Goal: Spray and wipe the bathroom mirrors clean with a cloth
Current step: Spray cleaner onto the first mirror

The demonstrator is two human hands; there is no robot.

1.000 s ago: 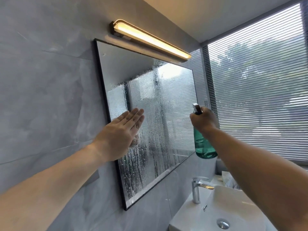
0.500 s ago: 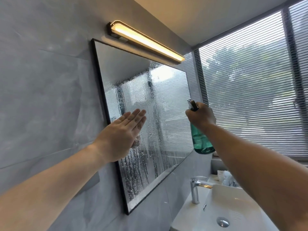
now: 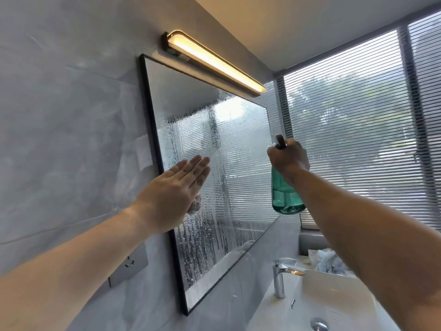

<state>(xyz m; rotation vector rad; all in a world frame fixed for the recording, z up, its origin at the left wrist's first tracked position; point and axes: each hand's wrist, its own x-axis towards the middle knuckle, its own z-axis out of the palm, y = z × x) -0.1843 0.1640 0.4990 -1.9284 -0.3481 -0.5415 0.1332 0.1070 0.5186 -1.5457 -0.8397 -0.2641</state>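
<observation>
Head camera is showing my left hand point(image 3: 174, 187) pressing a bunched cloth point(image 3: 196, 206) flat-fingered against the wet mirror point(image 3: 238, 163), while my right hand point(image 3: 288, 156) is gripping the spray bottle point(image 3: 286, 194) by its neck, near the glass. I am judging the wiping step is starting; next I am needing broad strokes through the droplets.

Grey tiled wall point(image 3: 59, 120), lit bar lamp point(image 3: 214, 64), slatted blinds point(image 3: 358, 139), white basin point(image 3: 334, 297)

One wide camera on my head — it looks forward and up from behind my fingers point(image 3: 191, 169), near, aslant at the mirror point(image 3: 241, 139) just past them, sink point(image 3: 334, 292) below.
</observation>
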